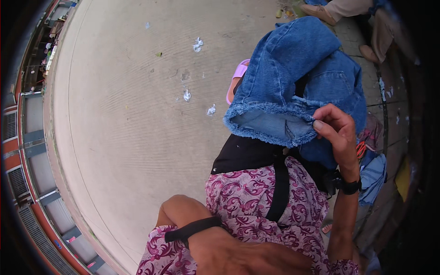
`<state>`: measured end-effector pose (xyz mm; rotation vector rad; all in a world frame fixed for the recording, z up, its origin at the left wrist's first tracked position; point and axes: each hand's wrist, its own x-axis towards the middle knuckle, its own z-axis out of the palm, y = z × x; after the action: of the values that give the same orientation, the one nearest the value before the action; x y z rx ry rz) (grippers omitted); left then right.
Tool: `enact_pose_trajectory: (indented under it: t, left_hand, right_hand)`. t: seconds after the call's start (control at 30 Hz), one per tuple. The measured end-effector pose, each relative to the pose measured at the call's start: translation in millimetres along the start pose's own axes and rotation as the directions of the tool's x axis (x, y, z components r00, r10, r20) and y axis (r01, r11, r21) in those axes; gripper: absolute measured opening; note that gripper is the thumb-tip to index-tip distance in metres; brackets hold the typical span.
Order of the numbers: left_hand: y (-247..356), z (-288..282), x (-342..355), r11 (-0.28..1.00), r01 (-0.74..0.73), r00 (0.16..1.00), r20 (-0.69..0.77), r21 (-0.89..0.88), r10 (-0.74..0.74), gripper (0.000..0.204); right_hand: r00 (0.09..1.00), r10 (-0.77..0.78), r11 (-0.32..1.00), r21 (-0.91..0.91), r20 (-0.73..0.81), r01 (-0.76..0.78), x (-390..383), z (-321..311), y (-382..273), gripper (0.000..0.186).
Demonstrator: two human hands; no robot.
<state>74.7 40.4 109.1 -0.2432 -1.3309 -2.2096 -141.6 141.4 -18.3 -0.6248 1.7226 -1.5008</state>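
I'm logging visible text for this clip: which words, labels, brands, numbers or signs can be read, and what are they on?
No text can be read here.
Blue denim garment, its frayed edge pinched by the right hand: no lettering shows.
Patterned clothing: only swirls show.
Buildings at far left: any signs are too small and blurred to read.

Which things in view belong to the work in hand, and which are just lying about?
In hand:
blue denim garment
right hand, pinching its frayed edge

Apparently just lying about:
pale scraps on the pavement
small leaf
light-blue cloth, unheld
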Motion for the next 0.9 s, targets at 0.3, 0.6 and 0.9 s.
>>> enact_pose_trajectory:
  t: [0.3, 0.6, 0.9]
  left_hand:
    - [-2, -8, 22, 0.985, -0.167, 0.986, -0.001, -0.039, 0.167, 0.023]
    - [-64, -137, 0, 0.408, 0.172, 0.985, -0.160, 0.897, -0.065, 0.025]
    - [-111, -143, 20, 0.002, -0.023, 0.998, 0.023, 1.000, 0.050, 0.044]
  right_hand:
    - [1.000, -0.017, 0.999, -0.031, -0.009, 0.017, -1, 2, -1, 0.009]
    - [0.998, -0.056, 0.998, 0.020, -0.028, 0.057, -3, 3, 0, 0.009]
    - [0.987, -0.158, 0.966, -0.212, -0.026, 0.149, -15, 6, -6, 0.014]
